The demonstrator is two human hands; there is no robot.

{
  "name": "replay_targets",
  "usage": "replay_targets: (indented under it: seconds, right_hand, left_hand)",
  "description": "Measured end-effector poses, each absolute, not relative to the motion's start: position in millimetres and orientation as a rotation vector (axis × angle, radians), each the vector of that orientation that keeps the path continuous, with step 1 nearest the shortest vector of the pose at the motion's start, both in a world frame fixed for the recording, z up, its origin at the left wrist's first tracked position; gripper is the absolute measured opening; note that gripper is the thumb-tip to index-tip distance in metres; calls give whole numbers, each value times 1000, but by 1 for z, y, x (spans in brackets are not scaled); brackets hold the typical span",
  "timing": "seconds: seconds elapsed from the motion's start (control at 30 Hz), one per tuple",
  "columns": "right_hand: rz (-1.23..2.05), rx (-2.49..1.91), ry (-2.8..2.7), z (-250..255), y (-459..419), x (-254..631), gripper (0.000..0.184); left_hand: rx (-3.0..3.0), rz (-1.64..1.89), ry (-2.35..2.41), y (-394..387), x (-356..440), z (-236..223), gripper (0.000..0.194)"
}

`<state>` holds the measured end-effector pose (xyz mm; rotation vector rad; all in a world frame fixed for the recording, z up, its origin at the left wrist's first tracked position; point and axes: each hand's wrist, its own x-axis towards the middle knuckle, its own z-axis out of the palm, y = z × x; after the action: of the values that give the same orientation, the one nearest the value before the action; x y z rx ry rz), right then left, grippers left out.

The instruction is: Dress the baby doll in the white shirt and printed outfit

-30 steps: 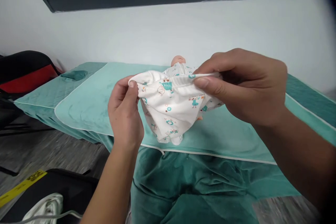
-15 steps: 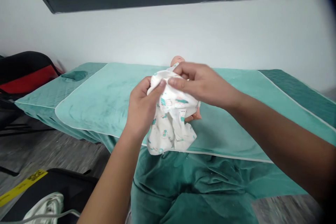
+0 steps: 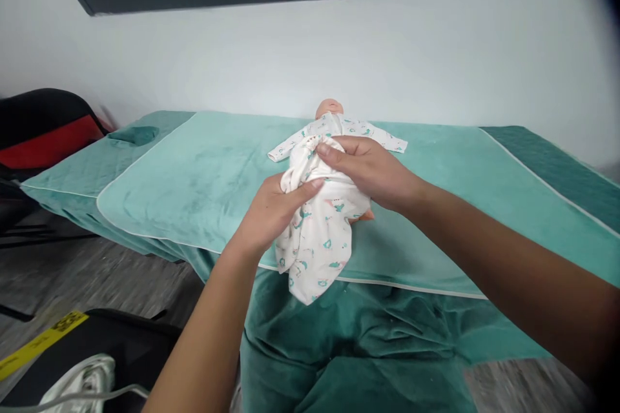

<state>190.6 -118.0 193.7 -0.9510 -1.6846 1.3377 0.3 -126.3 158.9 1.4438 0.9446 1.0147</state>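
A pair of white baby pants (image 3: 322, 245) with a small teal print hangs bunched between my two hands. My left hand (image 3: 274, 210) grips the fabric from the left, thumb on top. From the right, my right hand (image 3: 375, 168) pinches the gathered upper part, its fingers partly inside the folds. Behind the pants a baby doll (image 3: 329, 107) lies on its back on the bed, head toward the wall. It wears a matching long-sleeved top (image 3: 387, 137) with both sleeves spread out. The cloth and my hands cover most of its lower body; a bit of leg shows at the right.
The bed (image 3: 213, 161) has a light green cover with a darker green skirt and stands against a white wall below a window frame. A black and red chair (image 3: 48, 135) is at the left. At lower left, a white cable (image 3: 82, 381) lies on a black seat.
Both hands have shifted the pants; the fabric is now bunched and hangs lower. My right hand has come down slightly, uncovering the doll's top and sleeves.
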Motion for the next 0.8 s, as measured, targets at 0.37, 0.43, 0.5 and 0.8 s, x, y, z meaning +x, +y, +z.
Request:
replay_targets:
  seconds: [0.37,0.43,0.5,0.8]
  right_hand:
    - [1494,-1075,-1717,178,-110,206,43]
    - [1507,-1044,-1575,175,-107,206,49]
    - [1514,-993,-1459,173,-106,204,53]
    - [1723,-955,-1636,154,-120,191,39]
  left_hand:
    - [1249,912,805,-124,8,135,44]
    - [1218,713,667,-128,9,131,45]
    - [1172,630,561,-132,9,129,43]
    - [971,1137,705,-130,15,129,47]
